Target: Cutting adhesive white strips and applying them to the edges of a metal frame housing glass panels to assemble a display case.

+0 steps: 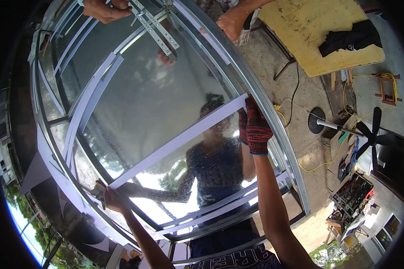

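A long white strip (pixel 179 141) lies slantwise across a shiny, mirror-like metal sheet (pixel 166 98) set in a large metal frame (pixel 280 143). My right hand (pixel 258 130), in a red and black knitted glove, grips the strip's far right end beside the frame's right rail. At the strip's near left end is my bare left hand (pixel 113 199), closed around a small greyish tool (pixel 98 193) whose kind I cannot make out. More white strips (pixel 87 96) run along the left side of the frame, and others (pixel 224 210) cross its near end.
Another person's hand (pixel 105 10) is at perforated metal bars (pixel 155 31) at the far end; a second bare hand (pixel 232 23) rests by the far right rail. Rightward are a yellow table (pixel 318 27) with black cloth, a standing fan (pixel 372 134) and yellow cords (pixel 318 167) on the floor.
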The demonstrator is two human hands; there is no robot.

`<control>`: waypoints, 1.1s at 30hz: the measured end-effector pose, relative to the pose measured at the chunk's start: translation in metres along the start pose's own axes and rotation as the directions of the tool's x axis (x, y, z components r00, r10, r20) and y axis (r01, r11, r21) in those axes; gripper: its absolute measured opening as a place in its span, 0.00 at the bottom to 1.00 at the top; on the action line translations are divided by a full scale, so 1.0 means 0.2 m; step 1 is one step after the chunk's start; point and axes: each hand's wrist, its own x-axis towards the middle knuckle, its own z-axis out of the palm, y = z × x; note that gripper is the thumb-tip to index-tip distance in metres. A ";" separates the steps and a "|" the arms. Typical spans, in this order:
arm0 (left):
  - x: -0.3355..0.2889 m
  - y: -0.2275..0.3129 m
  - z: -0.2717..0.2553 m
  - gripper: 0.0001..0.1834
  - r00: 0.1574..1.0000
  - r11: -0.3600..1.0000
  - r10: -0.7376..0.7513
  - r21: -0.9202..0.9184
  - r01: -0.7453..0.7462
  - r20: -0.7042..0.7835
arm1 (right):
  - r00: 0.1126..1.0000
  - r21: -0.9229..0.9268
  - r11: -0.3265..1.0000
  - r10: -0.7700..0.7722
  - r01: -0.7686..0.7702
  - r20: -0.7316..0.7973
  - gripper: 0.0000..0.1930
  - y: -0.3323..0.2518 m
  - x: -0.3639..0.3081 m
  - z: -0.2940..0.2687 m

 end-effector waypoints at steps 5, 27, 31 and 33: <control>0.07 -0.09 -0.05 0.12 0.998 0.989 0.059 0.137 -0.059 0.007 | 0.980 0.006 0.991 0.134 -0.137 0.144 0.17 -0.06 0.03 -0.04; -0.06 0.06 0.06 0.13 0.983 0.990 -0.137 0.026 0.141 -0.121 | 0.983 -0.115 0.987 -0.098 0.116 0.156 0.09 -0.05 0.04 -0.03; -0.09 0.10 0.08 0.15 0.939 0.957 -0.271 -0.164 0.239 -0.211 | 0.938 0.295 0.893 0.297 -0.339 0.179 0.08 -0.08 0.06 -0.03; -0.08 0.10 0.08 0.16 0.938 0.946 -0.294 -0.196 0.258 -0.184 | 0.952 0.296 0.907 0.269 -0.301 0.144 0.08 -0.08 0.06 -0.03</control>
